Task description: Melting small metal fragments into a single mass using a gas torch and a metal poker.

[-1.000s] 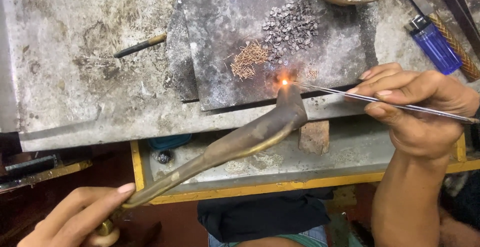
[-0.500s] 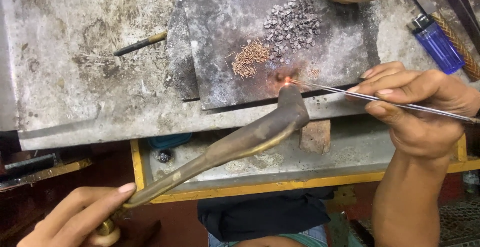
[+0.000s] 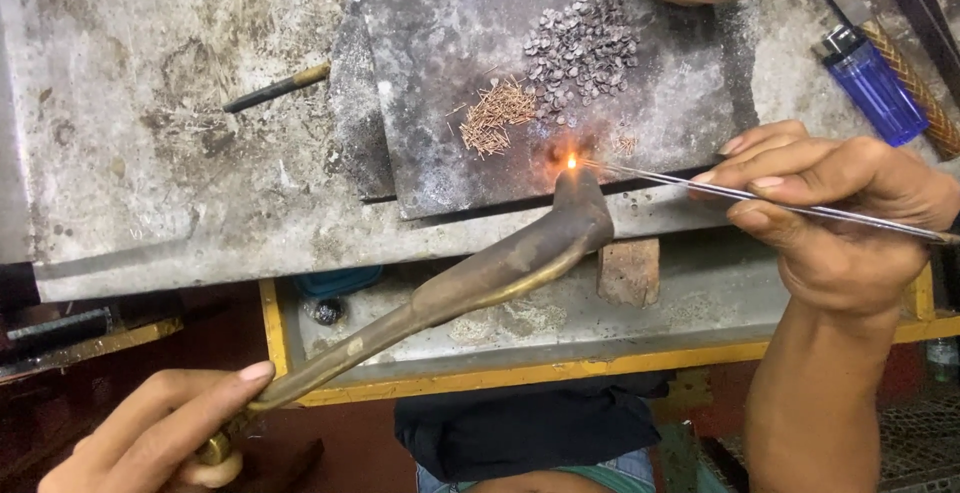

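Scorched grey workbench (image 3: 180, 193) seen from the head camera, with a dark charred soldering slab (image 3: 450, 133) on top carrying a loose heap of thin coppery wire bits (image 3: 495, 118) and a pile of small grey metal pieces (image 3: 583, 51), a blue lighter (image 3: 872, 81) off to the right. Left hand (image 3: 165, 438) is wrapped round the base of a long curved brass blowtorch (image 3: 480, 278), its tip throwing a tiny orange flame (image 3: 571, 162) at the slab's front edge, while the right hand (image 3: 835, 218) pinches long thin steel tweezers (image 3: 760, 198) whose points meet that glow. I'd guess it goes best with the flame small and on the joint, and the tweezers rock steady.
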